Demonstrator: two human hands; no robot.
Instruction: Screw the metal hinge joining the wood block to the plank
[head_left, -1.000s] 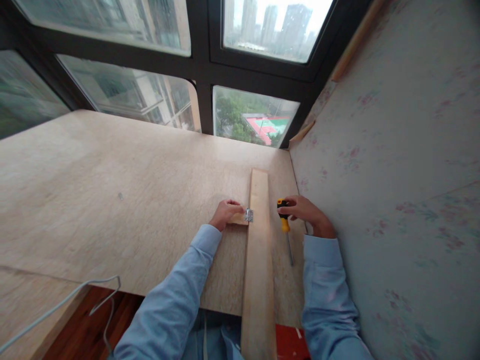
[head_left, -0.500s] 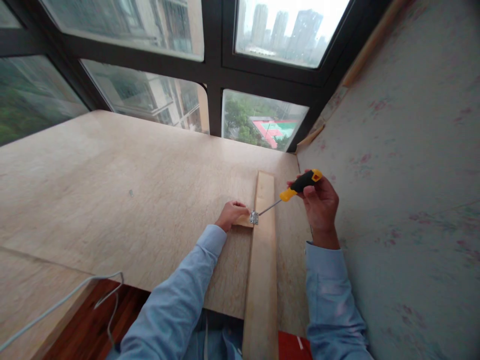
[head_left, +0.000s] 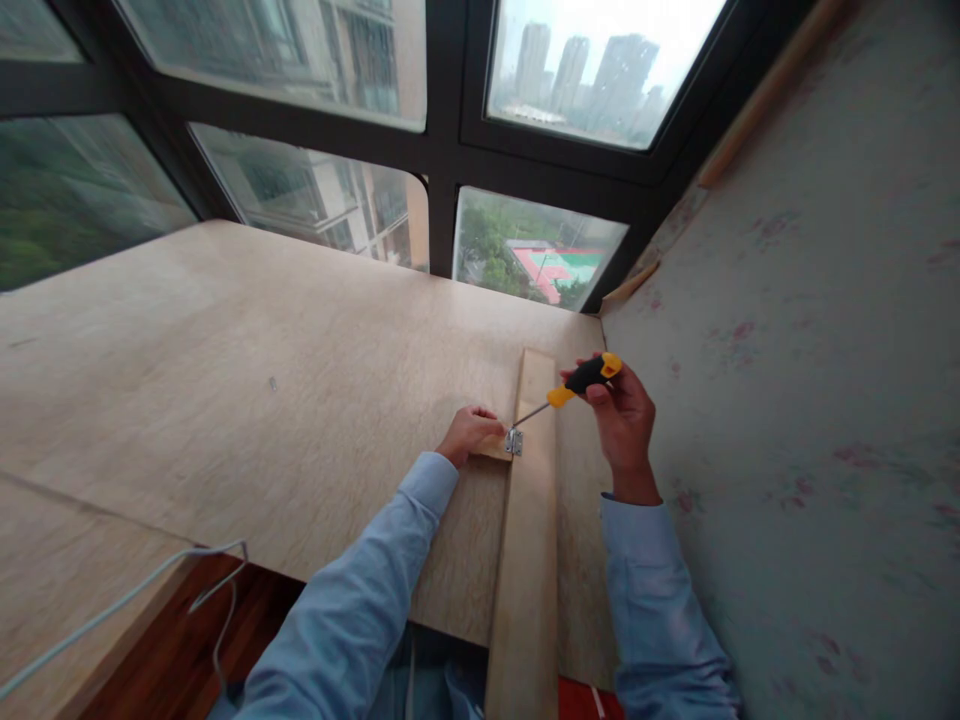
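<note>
A long wooden plank (head_left: 529,560) lies on a plywood tabletop (head_left: 247,400), running away from me. A small wooden block (head_left: 495,448) sits against its left edge, joined to it by a small metal hinge (head_left: 514,441). My left hand (head_left: 469,433) is closed on the block and presses it down. My right hand (head_left: 622,415) grips the black and yellow handle of a screwdriver (head_left: 574,382). The screwdriver slants down to the left, and its tip rests on the hinge.
A wallpapered wall (head_left: 810,400) rises close on the right. Dark-framed windows (head_left: 442,150) stand behind the table. A tiny screw (head_left: 272,382) lies on the plywood to the left. A white cable (head_left: 112,610) hangs off the near left edge above a wooden floor.
My right hand picked the screwdriver up off the table beside the plank, raised it and brought its tip down onto the hinge. My left hand stayed on the block.
</note>
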